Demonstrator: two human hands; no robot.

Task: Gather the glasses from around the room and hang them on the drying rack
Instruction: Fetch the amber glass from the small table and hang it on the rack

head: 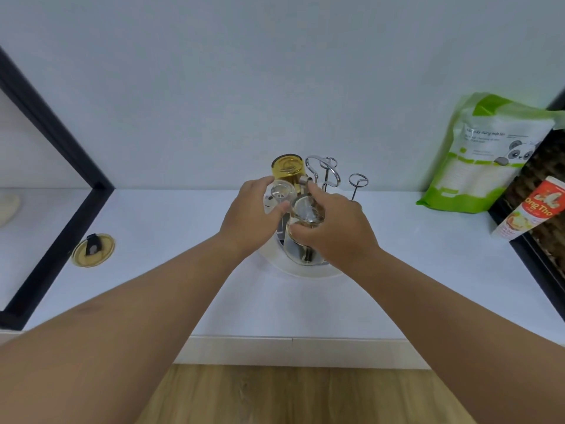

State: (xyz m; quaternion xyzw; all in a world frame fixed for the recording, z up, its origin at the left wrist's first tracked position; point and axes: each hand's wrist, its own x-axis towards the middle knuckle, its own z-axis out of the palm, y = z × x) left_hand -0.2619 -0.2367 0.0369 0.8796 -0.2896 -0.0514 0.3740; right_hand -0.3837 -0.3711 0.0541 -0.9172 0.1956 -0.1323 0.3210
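Observation:
A chrome drying rack with looped prongs stands on a round white base on the white counter. An amber glass hangs upside down at its back left. My left hand grips a clear glass, bottom up, at the rack's left side. My right hand holds a second clear glass, also bottom up, over the rack's front. Both hands cover the lower prongs.
An amber lid lies on the counter at left, beside a black-framed panel. A green-and-white pouch leans on the wall at right, with a red-and-white carton against a dark shelf unit.

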